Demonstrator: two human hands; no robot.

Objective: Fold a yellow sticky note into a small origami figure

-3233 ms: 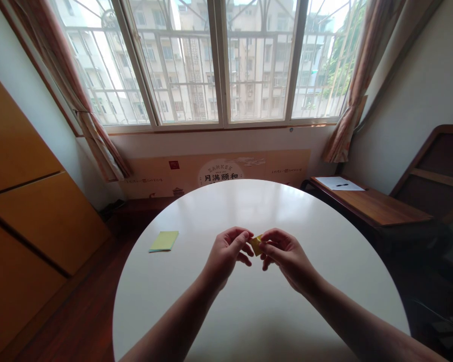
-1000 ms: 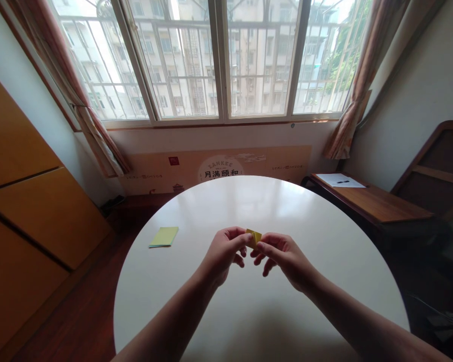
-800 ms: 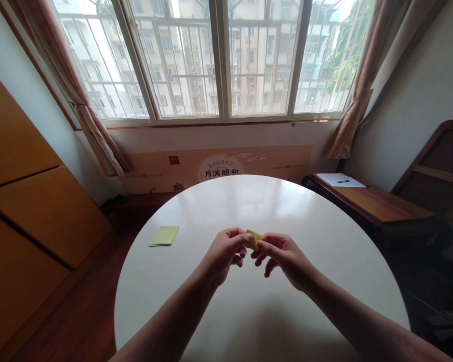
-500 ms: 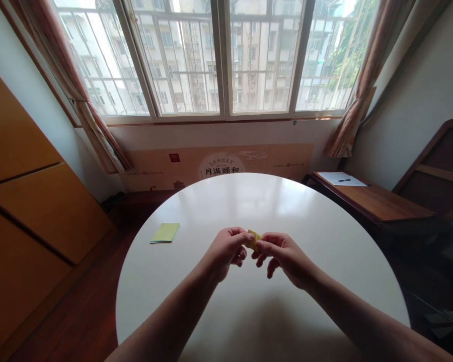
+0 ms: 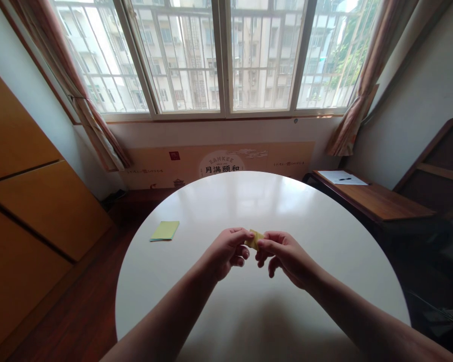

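Observation:
A small folded piece of yellow paper point(image 5: 253, 240) is held between my two hands, above the white round table point(image 5: 219, 311). Thumb and fingers of my left hand point(image 5: 229, 249) pinch its left side. On the other side, my right hand point(image 5: 281, 250) grips the paper's right edge between thumb and forefinger, with the remaining fingers loosely curled below. My fingertips cover part of the paper, so its full folded shape cannot be made out. To the left lies a pad of yellow-green sticky notes point(image 5: 165, 230), flat on the tabletop.
A wooden bench or chair seat point(image 5: 392, 201) at the right carries a white sheet point(image 5: 342, 177) with a dark pen point(image 5: 345, 179) on it. Wooden cabinets point(image 5: 18, 241) stand at the left. A printed cardboard panel point(image 5: 147, 161) leans below the window.
Both hands keep their pinch on the folded paper. The right hand has shifted very slightly rightward, and a bit more of the paper shows between the fingers.

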